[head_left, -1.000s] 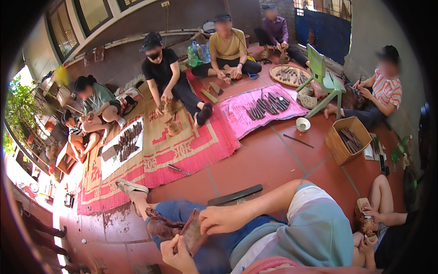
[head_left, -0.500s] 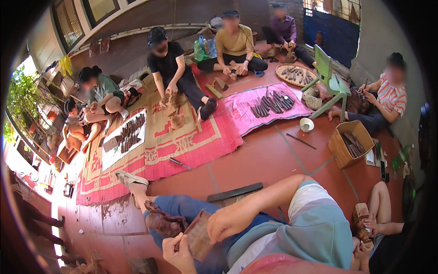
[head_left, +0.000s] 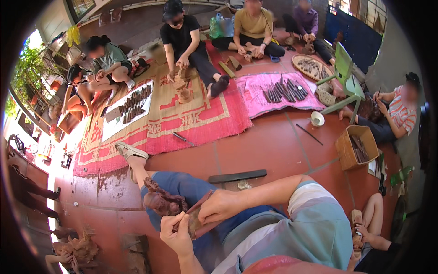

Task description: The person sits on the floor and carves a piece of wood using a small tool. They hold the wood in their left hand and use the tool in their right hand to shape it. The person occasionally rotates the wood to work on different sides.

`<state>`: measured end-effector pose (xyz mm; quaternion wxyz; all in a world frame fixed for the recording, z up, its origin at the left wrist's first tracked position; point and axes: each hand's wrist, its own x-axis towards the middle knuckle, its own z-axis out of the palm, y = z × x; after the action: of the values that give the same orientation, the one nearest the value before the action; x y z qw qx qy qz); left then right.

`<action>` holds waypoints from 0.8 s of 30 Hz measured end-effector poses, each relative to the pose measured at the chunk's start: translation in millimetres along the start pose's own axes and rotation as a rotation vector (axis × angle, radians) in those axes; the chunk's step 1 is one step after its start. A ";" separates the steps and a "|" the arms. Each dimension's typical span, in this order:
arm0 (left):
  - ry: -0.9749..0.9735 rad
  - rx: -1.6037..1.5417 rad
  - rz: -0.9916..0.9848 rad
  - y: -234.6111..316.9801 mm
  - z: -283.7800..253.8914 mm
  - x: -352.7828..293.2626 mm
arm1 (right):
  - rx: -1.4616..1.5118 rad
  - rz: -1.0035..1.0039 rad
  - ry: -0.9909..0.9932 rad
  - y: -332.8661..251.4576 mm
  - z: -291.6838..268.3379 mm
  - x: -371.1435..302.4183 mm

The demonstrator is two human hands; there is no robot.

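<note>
while the bent brown sheet (head_left: 196,223) spans both hands, left hand (head_left: 179,234) pinching its edge, right hand (head_left: 220,206) clamped on it, the carved figure (head_left: 159,202) just beyond the left hand appears largely shaped; what remains cannot be told.

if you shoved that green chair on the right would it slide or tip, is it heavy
The green chair is probably light for its size, given its thin legs and plastic look. Pushed low, it would likely slide, as the red floor tiles look smooth. Pushed high, it may tip, since its backrest rises well above the seat.
</note>
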<state>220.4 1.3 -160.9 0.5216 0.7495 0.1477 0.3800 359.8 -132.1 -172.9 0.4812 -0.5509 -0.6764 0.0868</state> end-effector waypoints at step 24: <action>-0.214 -0.368 -0.594 -23.4 -24.5 -10.2 | 0.135 0.080 -0.238 33.4 2.1 9.0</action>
<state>199.9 21.1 -182.0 0.7478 0.6029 0.2328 0.1517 380.9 -111.1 -190.6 0.4296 -0.5296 -0.6989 0.2158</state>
